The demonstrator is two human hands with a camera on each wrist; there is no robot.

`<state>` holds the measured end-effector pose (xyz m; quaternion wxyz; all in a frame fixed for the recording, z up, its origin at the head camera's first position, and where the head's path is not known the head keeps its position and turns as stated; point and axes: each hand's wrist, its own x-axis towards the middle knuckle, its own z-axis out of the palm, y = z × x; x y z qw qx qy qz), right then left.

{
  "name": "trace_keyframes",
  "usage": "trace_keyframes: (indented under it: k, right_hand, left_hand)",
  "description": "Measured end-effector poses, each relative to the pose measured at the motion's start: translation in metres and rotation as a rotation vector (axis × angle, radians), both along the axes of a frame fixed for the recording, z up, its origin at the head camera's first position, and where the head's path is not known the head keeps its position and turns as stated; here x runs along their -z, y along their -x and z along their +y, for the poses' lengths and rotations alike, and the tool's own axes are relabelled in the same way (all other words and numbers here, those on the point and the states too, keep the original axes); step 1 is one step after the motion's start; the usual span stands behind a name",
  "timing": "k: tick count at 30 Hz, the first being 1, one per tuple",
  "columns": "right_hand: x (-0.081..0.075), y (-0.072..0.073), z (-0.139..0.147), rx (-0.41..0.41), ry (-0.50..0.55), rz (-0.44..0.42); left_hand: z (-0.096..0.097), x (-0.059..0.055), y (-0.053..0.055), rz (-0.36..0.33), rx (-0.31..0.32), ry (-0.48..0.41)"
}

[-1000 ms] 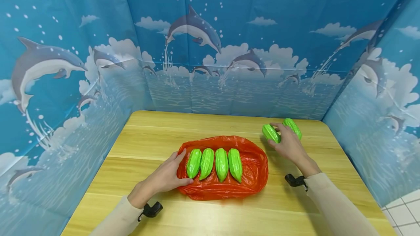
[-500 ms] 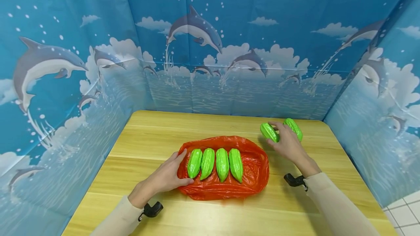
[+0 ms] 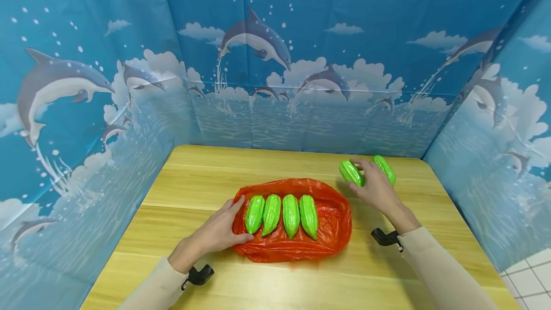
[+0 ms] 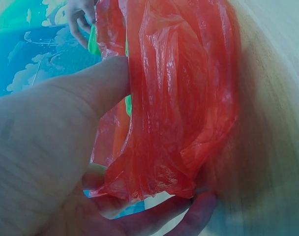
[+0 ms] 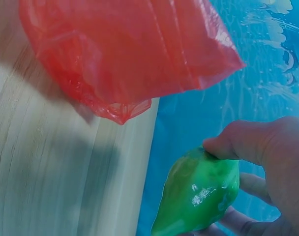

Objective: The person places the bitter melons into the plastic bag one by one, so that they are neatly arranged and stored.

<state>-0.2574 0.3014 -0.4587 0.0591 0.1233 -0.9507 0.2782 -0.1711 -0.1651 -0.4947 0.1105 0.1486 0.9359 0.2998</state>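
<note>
In the head view a red plastic bag [image 3: 331, 238] stands open on the table, its mouth wide, with several green ridged star fruits [image 3: 291, 216] lined up inside. My left hand [image 3: 217, 231] holds the bag at its left end; the left wrist view has the thumb over the rim and the fingers around the outside of the bag [image 4: 174, 98]. Right of the bag, my right hand [image 3: 379, 190] grips another star fruit [image 3: 351, 173] between thumb and fingers. That star fruit [image 5: 198, 191] is lifted off the table in the right wrist view.
One more star fruit [image 3: 384, 169] lies on the wooden table [image 3: 193, 171] behind my right hand, partly hidden by it. A blue dolphin-print curtain [image 3: 301, 123] encloses the table at the back and both sides.
My right hand has moved slightly left with the star fruit in its grip, away from the other star fruit. The left hand and the bag have stayed put.
</note>
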Motion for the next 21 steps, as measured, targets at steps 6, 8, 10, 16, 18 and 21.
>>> trace_keyframes:
  k: [6,8,10,16,18,21]
  right_hand:
    - [-0.004,-0.004,-0.003,-0.002,0.005,0.015]
    - [-0.006,-0.006,-0.005,0.000,0.005,0.021]
    - [-0.007,-0.008,-0.006,0.002,0.002,0.028]
    - [-0.013,-0.015,-0.011,0.007,-0.003,0.038]
    - [-0.014,-0.017,-0.013,0.005,0.000,0.038]
    - [-0.016,-0.020,-0.015,-0.001,0.004,0.045]
  left_hand:
    - [0.000,0.000,-0.001,0.009,-0.008,-0.008]
    - [0.000,0.001,-0.001,0.008,-0.009,-0.009]
    - [-0.001,0.002,-0.002,0.006,-0.009,-0.011]
    - [-0.001,0.004,-0.002,0.024,-0.006,-0.014]
    - [-0.001,0.005,-0.003,0.025,-0.005,-0.010]
    - [-0.001,0.005,-0.004,0.021,-0.008,-0.011]
